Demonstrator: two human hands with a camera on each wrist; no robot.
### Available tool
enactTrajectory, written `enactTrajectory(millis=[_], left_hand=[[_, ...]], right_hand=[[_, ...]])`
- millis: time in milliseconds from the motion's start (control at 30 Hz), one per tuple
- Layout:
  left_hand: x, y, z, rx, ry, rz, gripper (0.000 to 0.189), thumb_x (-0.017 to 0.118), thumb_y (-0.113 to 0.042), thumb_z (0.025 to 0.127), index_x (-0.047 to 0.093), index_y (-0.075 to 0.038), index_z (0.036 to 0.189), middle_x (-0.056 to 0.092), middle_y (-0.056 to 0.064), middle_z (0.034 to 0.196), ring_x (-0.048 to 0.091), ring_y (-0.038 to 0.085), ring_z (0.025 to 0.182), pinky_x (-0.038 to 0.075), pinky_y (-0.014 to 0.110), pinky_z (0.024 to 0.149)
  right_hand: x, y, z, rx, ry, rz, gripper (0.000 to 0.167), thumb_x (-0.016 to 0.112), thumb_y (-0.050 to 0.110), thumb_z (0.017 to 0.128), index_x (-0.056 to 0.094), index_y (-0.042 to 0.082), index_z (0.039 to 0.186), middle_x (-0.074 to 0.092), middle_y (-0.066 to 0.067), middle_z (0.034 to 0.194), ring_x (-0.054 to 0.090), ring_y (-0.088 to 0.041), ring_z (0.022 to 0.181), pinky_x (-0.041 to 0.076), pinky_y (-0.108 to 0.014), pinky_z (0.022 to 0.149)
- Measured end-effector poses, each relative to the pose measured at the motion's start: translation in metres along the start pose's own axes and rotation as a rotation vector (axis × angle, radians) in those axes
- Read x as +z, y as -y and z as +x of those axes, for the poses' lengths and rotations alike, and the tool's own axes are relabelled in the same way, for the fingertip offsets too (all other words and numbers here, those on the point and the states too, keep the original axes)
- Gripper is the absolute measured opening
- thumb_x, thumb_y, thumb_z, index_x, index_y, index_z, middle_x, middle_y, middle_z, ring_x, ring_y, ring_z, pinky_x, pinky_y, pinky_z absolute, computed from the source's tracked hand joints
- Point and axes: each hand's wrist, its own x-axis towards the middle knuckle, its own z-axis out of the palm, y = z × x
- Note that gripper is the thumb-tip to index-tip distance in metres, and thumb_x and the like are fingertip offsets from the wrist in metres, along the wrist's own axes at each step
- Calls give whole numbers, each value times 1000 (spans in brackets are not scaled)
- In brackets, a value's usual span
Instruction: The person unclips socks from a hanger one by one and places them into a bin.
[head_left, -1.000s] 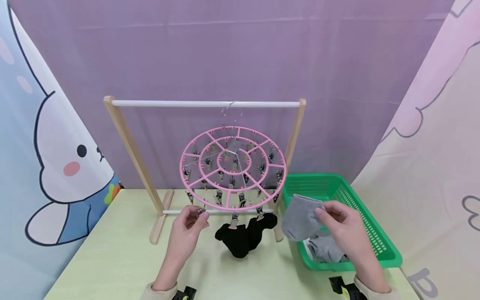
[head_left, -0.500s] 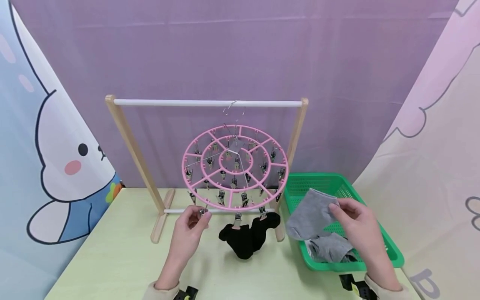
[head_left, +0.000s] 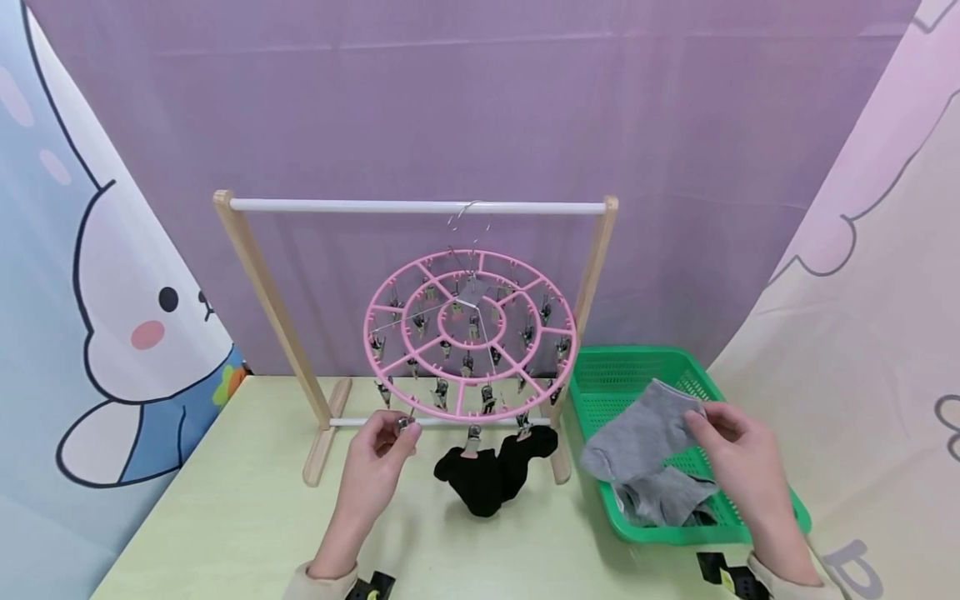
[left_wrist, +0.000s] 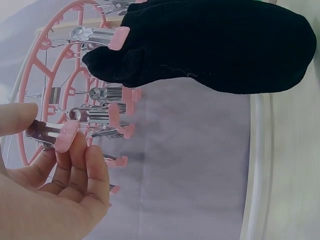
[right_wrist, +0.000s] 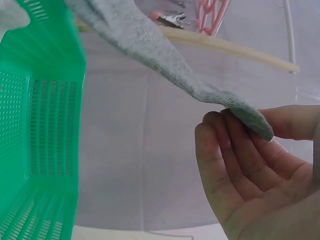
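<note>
Head: the right hand (head_left: 750, 467) pinches a grey sock (head_left: 641, 429) over the green basket (head_left: 626, 365); the left hand (head_left: 372, 462) pinches a clip (head_left: 404, 423). Left wrist: the clip is near a black sock (left_wrist: 215, 47). Right wrist: the hand grips the grey sock's edge.

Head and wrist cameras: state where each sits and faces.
Head: head-worn, looks forward and down at pink clip hanger; left hand, right hand show.
Left wrist: on that wrist, facing metal clip, black sock; left hand shows.
Right wrist: on that wrist, facing gray sock, green basket; right hand shows.
Head and right wrist share the green basket.
</note>
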Motion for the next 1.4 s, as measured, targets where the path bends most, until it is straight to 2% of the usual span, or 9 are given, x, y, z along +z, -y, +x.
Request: enactTrajectory(millis=[200,433,600,700,900,1067,1200,1300,1400], left_hand=[[1,0,0,5,-12,14,21,68,-20,100,65,-4,111,63,8,93,62,16,82,51,25,71],[2,-1,-1,2,-25,11,20,68,-20,100,65,-3,111,63,9,94,63,16,82,51,25,72],[4,-1,-1,6,-25,-3,22,68,-20,100,65,-2,112,64,9,97,64,15,84,52,24,75],[4,-1,-2,4,-29,-5,22,68,-19,100,65,-2,112,64,9,97,64,15,84,53,24,75],[4,-2,-3,-2,-34,-4,21,68,-19,100,65,-2,112,64,9,97,64,15,84,53,24,75],[4,-3,-4,-2,-33,-5,20,68,-18,100,65,-3,112,64,9,96,64,15,84,52,24,75],[4,-3,-4,2,-34,-1,20,68,-18,100,65,-3,112,64,9,96,64,15,84,52,24,75],[4,-3,-4,8,-35,3,20,68,-18,100,65,-3,112,63,9,95,64,14,83,52,24,75],[3,-3,-4,10,-32,3,19,68,-18,100,65,-3,112,63,9,95,64,14,83,52,24,75]], right_hand=[[0,-12,3,16,-9,-42,39,63,31,102,68,-3,120,71,-18,111,55,13,82,48,-13,66],[1,-28,8,42,-7,-56,41,62,31,103,67,-5,121,70,-22,114,52,14,81,47,-13,65],[1,-40,11,32,-16,-106,38,62,26,102,68,-8,118,70,-24,108,50,14,77,47,-15,62],[2,-47,13,26,9,-151,37,61,24,103,68,-9,118,71,-23,104,54,6,77,49,-20,60],[9,-63,16,59,87,-198,34,61,19,102,66,-9,119,71,-22,103,65,-23,85,50,-27,61],[13,-74,18,108,174,-224,36,59,17,101,63,-10,123,69,-24,107,66,-27,86,53,-34,64],[16,-77,18,112,242,-237,38,60,19,101,61,-12,125,68,-25,109,66,-30,89,53,-36,65],[18,-76,16,98,244,-232,38,60,18,101,61,-11,125,68,-25,111,66,-33,93,53,-36,66],[21,-70,12,81,199,-215,35,59,18,102,63,-9,125,68,-26,113,65,-37,98,53,-35,69]])
